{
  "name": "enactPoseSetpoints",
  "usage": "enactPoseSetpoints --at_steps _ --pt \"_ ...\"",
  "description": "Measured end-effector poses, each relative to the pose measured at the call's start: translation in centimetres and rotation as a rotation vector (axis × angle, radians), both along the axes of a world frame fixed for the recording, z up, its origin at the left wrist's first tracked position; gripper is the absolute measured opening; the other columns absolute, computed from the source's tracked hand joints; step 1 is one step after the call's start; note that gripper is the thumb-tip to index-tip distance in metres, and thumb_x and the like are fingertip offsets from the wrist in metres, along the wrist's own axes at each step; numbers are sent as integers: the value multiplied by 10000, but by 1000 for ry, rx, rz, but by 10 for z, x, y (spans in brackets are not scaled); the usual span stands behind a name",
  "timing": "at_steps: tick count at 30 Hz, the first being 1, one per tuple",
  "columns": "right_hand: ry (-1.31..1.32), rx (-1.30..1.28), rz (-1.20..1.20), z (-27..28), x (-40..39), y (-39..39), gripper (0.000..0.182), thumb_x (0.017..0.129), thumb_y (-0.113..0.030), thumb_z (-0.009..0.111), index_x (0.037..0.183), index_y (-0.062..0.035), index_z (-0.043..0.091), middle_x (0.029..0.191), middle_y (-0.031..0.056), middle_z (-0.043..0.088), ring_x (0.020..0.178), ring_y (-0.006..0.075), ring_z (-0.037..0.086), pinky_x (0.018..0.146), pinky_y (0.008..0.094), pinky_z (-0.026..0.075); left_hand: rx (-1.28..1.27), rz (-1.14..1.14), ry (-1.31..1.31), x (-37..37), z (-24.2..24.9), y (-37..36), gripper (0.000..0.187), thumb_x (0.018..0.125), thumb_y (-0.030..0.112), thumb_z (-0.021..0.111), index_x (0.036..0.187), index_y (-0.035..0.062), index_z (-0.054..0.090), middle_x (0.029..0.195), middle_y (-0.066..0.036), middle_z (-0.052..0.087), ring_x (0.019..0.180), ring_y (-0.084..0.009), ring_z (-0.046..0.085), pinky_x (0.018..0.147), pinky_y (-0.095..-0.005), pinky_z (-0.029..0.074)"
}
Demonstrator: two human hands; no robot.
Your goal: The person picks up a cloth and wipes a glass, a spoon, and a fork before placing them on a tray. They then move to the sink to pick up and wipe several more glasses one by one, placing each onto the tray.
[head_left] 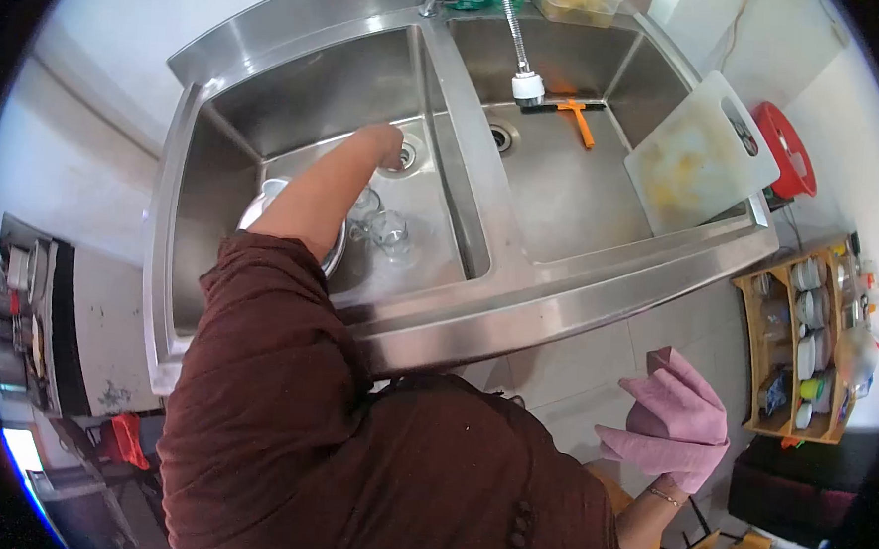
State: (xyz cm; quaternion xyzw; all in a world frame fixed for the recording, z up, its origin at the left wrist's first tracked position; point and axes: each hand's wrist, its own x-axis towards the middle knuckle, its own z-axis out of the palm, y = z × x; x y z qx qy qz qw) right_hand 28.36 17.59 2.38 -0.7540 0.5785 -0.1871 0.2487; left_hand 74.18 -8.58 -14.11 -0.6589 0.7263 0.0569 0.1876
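My left hand [382, 146] reaches down into the left sink basin [300, 88], right at the drain [407, 157]. Its fingers look closed, and what they hold, if anything, is hidden. Below that hand, a glass mug [392, 234] stands on the basin floor with another glass [366, 203] beside it. My forearm partly covers a metal bowl [335, 254] with a white cup [274, 187] in it. Off to the right, outside the sink, a pink cloth [686, 407] wraps over my right hand, which grips it; the fingers are covered.
In the right basin, an orange squeegee [579, 121] lies under the white spray head [528, 86]. A stained cutting board [689, 163] leans at the right rim, by a red basin [786, 152]. A wooden dish rack [794, 343] stands at far right.
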Motion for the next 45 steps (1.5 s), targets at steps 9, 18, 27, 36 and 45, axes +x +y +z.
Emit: enactPoseSetpoints --at_steps 9,18,27,36,45 --pt "-332 145 -415 -30 -10 41 397 615 -165 678 1007 -108 648 1016 49 633 985 251 578 890 393 453 505 234 -163 16 -85 -31 502 668 450 757 1063 153 671 1121 -50 635 1004 -243 617 843 -406 489" --pt "-453 189 -522 -46 -12 52 382 629 -210 701 999 -122 662 1031 52 636 994 278 579 918 425 442 645 236 -457 -12 -68 -11 692 622 558 754 1185 188 598 1150 -21 623 999 -236 623 837 -379 497" --pt "-431 156 -439 -55 -11 51 365 597 -224 711 949 -141 670 1024 41 640 972 269 586 914 423 451 817 312 -438 -7 -66 -2 780 683 646 631 1330 243 462 1346 -11 477 1144 -280 534 951 -469 414" --pt "-118 -77 -9 -51 -8 39 344 528 -212 711 867 -162 675 999 20 644 927 230 597 885 393 478 629 173 -408 -5 -77 1 482 738 417 698 1159 195 620 1211 -27 588 1040 -234 606 815 -417 516" --pt "121 -266 315 -47 -1 19 326 460 -201 710 784 -183 680 974 -2 649 881 192 608 855 364 504 500 124 -403 -14 -59 12 544 698 457 734 1159 191 624 1183 -2 605 1031 -233 608 760 -409 532"
